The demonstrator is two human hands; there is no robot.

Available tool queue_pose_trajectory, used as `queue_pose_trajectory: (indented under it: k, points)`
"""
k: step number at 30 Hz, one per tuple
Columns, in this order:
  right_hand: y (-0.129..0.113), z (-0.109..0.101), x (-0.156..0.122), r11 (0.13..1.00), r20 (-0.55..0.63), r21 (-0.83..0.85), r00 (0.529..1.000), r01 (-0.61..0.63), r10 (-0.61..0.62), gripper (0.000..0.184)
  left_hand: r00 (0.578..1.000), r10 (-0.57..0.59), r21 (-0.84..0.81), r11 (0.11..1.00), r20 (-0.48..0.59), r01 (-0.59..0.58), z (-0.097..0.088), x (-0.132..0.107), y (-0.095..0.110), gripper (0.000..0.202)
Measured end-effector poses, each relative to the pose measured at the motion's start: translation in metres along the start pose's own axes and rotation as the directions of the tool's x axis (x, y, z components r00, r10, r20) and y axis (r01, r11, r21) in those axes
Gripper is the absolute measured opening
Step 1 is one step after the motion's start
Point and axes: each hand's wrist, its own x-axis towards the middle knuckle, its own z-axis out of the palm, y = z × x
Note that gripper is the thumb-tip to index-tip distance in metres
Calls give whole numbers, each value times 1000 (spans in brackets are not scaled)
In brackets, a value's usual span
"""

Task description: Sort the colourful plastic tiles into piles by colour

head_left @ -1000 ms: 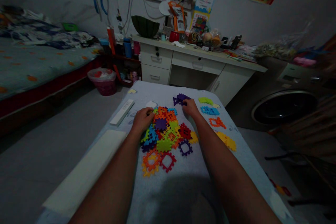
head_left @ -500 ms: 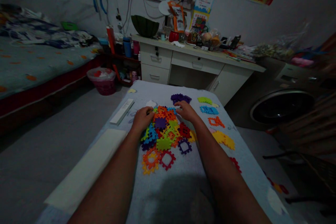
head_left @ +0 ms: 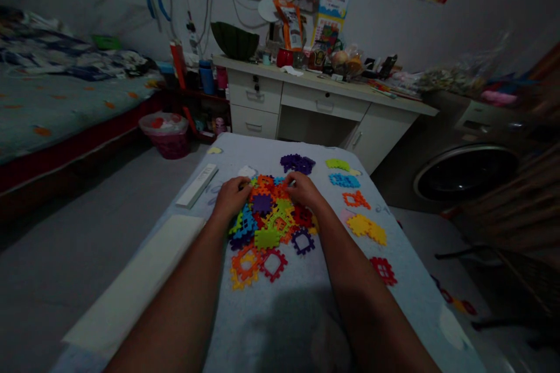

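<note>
A heap of several coloured interlocking plastic tiles (head_left: 268, 227) lies mid-table on a pale blue cloth (head_left: 289, 315). My left hand (head_left: 230, 199) rests curled on the heap's far left edge, fingers closed on the tiles there. My right hand (head_left: 301, 189) lies on the heap's far right side, fingers bent onto an orange tile. Sorted apart along the right are purple tiles (head_left: 297, 162), green tiles (head_left: 338, 164), blue tiles (head_left: 344, 180), an orange tile (head_left: 355, 200), yellow tiles (head_left: 366, 227) and a red tile (head_left: 384, 270).
A long white box (head_left: 196, 185) and a flat white slab (head_left: 135, 280) lie along the table's left edge. Beyond stand a cluttered white desk (head_left: 324, 102), a pink bin (head_left: 165, 134), a bed (head_left: 52, 111) at left and a washing machine (head_left: 468, 172) at right.
My right hand has drawn back from the purple tiles onto the heap's right side. The left hand has stayed put. The camera has tipped slightly, bringing a red tile into view.
</note>
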Motion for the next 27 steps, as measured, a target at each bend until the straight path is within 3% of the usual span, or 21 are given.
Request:
queue_pose_trajectory:
  k: [5, 11, 16, 19, 23, 27]
  points:
    - [-3, -20, 0, 986, -62, 169, 998, 4, 7, 12, 1000, -3, 2, 1000, -7, 3, 1, 2, -2, 38]
    - [18, -78, -16, 966, -198, 250, 974, -58, 110, 11, 1000, -25, -27, 999, -9, 25, 1, 1, -3, 37]
    - [59, -137, -50, 967, -383, 111, 888, -228, 253, 15, 1000, -18, -10, 1000, -3, 18, 1, 2, -4, 37]
    - [88, -161, -75, 941, -482, 2, 824, -337, 296, 14, 1000, -14, -6, 1000, -13, 14, 1, 2, -4, 37]
    - [116, -167, -101, 874, -545, -68, 752, -481, 371, 11, 1000, 1, 4, 1000, -8, -1, 1, 2, -3, 38]
    - [128, -155, -115, 820, -530, -121, 734, -560, 423, 7, 1000, -10, 6, 1000, -5, 10, 2, 3, -5, 39]
